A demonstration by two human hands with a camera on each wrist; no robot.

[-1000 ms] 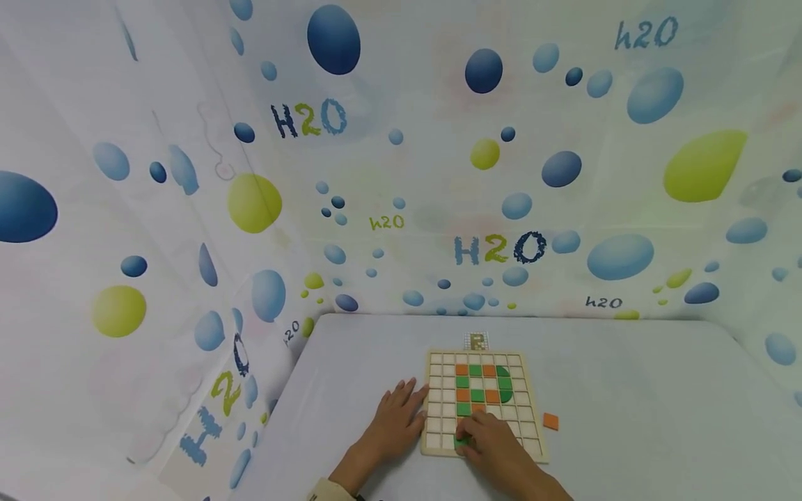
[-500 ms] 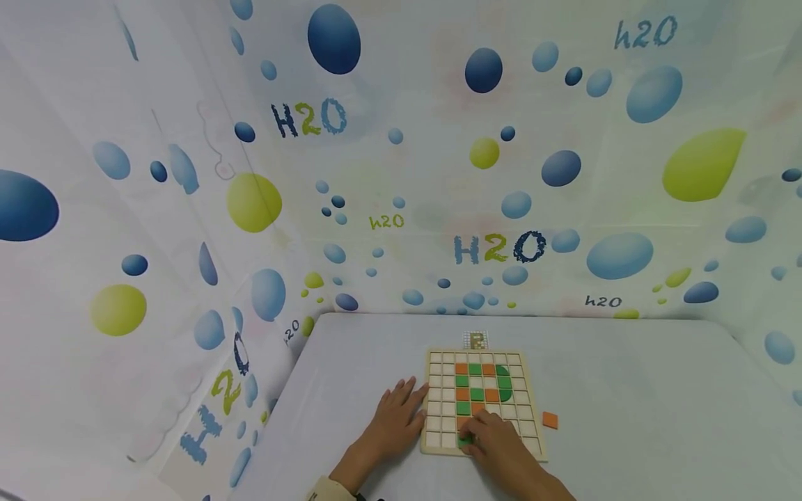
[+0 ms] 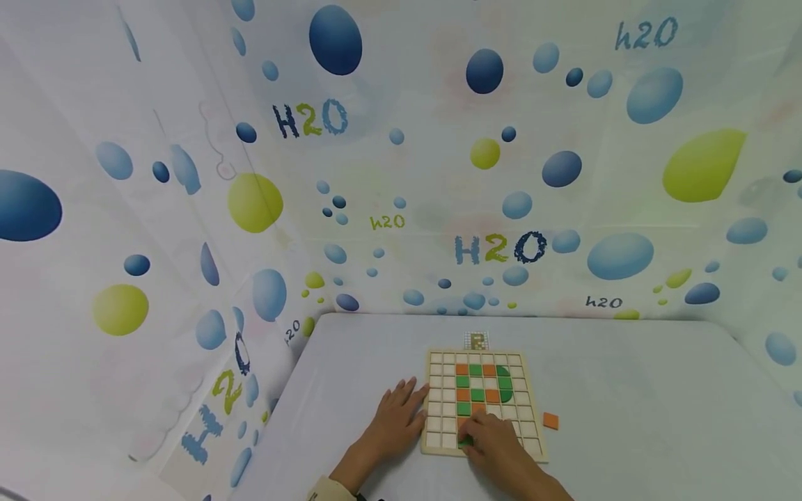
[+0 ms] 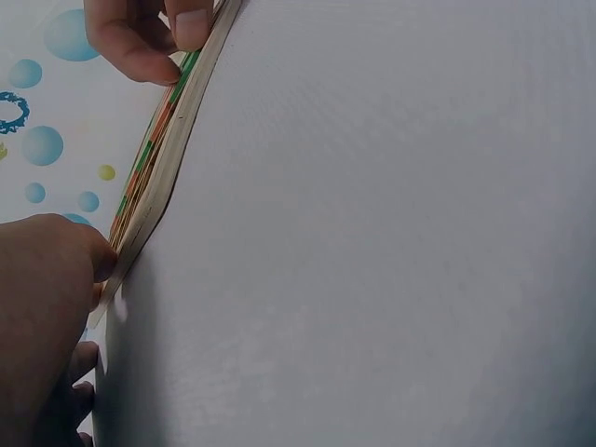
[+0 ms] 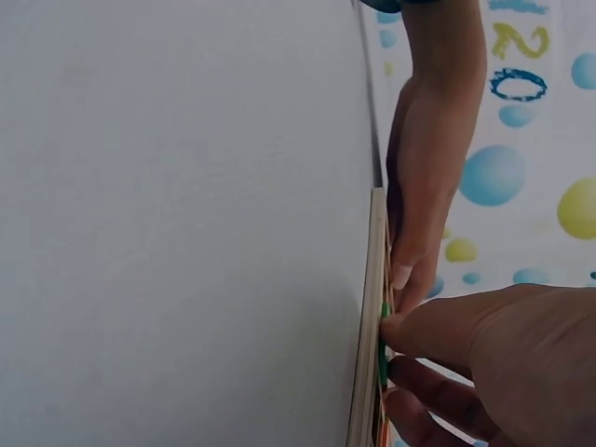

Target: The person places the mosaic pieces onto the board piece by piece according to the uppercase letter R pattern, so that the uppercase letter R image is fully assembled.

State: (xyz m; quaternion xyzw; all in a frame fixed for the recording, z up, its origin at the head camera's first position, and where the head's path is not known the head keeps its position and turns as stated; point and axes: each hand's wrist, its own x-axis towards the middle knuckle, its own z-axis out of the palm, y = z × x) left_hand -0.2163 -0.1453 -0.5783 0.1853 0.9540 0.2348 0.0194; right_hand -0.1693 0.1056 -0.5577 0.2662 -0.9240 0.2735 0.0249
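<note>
A wooden grid board (image 3: 438,440) lies on the pale table, with orange and green tiles forming a letter shape in its middle. My left hand (image 3: 396,416) lies flat beside the board's left edge (image 4: 154,191), fingers straight and touching it. My right hand (image 3: 495,440) is over the board's near rows, its fingertips (image 5: 396,328) pinching a green tile (image 3: 464,441) down in a cell of the bottom row. The same green tile (image 5: 383,358) shows edge-on in the right wrist view.
One loose orange tile (image 3: 551,420) lies on the table right of the board. A small pattern card (image 3: 477,341) stands just behind the board. Bubble-printed walls close the table in at the back and left.
The right hand has shifted slightly on the board's bottom row with the green tile. The left hand has not moved.
</note>
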